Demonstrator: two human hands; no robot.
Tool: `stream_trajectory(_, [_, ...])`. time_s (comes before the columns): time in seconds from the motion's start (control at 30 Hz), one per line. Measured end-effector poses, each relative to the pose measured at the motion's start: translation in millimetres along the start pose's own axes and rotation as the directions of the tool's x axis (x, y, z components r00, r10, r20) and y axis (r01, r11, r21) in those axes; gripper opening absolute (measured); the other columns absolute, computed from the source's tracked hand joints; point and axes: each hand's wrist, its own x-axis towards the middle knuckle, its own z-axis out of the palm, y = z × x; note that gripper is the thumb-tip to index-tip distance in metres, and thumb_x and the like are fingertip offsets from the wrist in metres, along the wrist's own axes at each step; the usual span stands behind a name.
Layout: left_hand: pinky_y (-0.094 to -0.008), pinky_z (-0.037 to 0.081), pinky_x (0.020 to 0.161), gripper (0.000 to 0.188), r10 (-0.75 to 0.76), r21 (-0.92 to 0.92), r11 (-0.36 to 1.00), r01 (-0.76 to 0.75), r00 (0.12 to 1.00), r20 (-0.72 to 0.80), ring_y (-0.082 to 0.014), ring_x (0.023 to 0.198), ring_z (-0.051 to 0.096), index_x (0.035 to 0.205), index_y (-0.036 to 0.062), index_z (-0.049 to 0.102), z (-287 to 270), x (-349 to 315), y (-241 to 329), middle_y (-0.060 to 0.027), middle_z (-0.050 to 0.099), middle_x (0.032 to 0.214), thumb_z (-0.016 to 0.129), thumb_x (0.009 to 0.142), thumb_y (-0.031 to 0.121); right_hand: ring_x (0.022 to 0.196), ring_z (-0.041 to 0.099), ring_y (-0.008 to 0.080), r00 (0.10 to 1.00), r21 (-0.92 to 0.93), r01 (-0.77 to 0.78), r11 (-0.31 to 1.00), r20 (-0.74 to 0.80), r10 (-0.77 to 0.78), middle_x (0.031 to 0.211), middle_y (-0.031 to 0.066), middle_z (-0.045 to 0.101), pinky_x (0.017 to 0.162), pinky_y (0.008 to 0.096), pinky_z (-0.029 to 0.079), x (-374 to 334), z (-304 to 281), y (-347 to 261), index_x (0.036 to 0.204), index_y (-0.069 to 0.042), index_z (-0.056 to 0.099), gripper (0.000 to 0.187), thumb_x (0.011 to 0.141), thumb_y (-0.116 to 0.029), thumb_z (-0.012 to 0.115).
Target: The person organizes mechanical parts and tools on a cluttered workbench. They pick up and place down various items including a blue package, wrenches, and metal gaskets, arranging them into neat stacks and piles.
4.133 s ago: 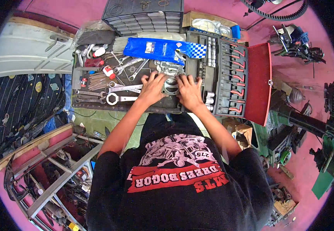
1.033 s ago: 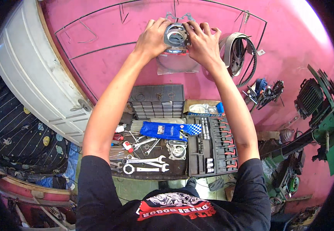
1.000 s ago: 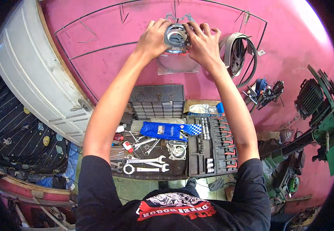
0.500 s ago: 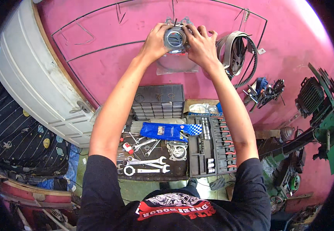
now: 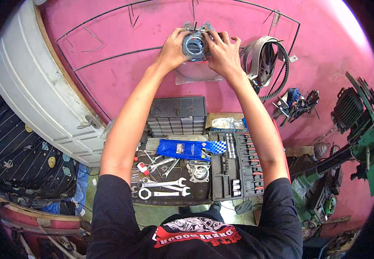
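Against the pink wall, both my arms reach up to a bunch of grey engine gaskets (image 5: 202, 26) with lobed edges and a large round opening. My left hand (image 5: 174, 46) is closed on their left side, its thumb low. My right hand (image 5: 222, 49) grips the right side, with fingers bent over the top edge. A thin dark rod shows at the top of the bunch. Behind and below hangs a clear plastic bag (image 5: 197, 78). Parts of the gaskets are hidden by my fingers.
Below are a small-drawer cabinet (image 5: 176, 103), a blue printed packet (image 5: 182, 148), wrenches (image 5: 165, 193), another gasket (image 5: 200, 171) and a socket tray (image 5: 225, 185). A black belt (image 5: 285, 73) hangs right. A white door (image 5: 44, 86) stands left, green machinery (image 5: 366, 146) far right.
My hands and the gaskets shift very slightly left, and the ring tilts a little. The grip stays the same; the view moves slightly.
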Motion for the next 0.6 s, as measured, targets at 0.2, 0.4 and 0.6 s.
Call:
stream_trajectory(0.2, [-0.0432, 0.050, 0.106, 0.081, -0.052, 0.048, 0.998, 0.049, 0.997, 0.065, -0.0355, 0.124, 0.058, 0.129, 0.0008, 0.061, 0.4, -1.4, -5.2, -0.0143, 0.059, 0.131, 0.092, 0.054, 0.007, 0.125, 0.053, 0.0247, 1.000, -0.010, 0.012, 1.000, 0.004, -0.012, 0.138, 0.0000, 0.057, 0.097, 0.0615, 0.041, -0.3, 7.6, 0.9, 0.142, -0.016, 0.057, 0.079, 0.066, -0.008, 0.078])
stream_trajectory(0.4, [-0.0440, 0.047, 0.108, 0.080, -0.072, 0.082, 0.995, 0.065, 0.993, 0.092, -0.0350, 0.127, 0.056, 0.130, 0.0010, 0.062, 2.2, -3.6, -9.9, -0.0133, 0.059, 0.132, 0.091, 0.056, 0.010, 0.126, 0.052, 0.0253, 1.000, 0.006, 0.015, 1.000, 0.016, -0.015, 0.138, 0.0010, 0.057, 0.097, 0.0614, 0.040, -0.2, 8.4, 0.7, 0.142, -0.015, 0.057, 0.078, 0.068, -0.010, 0.079])
stream_trajectory(0.6, [-0.0447, 0.051, 0.104, 0.081, -0.078, 0.133, 0.989, 0.064, 0.992, 0.103, -0.0358, 0.121, 0.057, 0.134, 0.0053, 0.061, -0.3, -6.3, -8.7, -0.0087, 0.058, 0.136, 0.092, 0.059, 0.014, 0.128, 0.052, 0.0260, 0.999, 0.000, 0.012, 1.000, 0.029, -0.012, 0.141, 0.0022, 0.057, 0.098, 0.0614, 0.040, -1.6, 11.7, -0.4, 0.144, -0.014, 0.056, 0.078, 0.070, -0.011, 0.080])
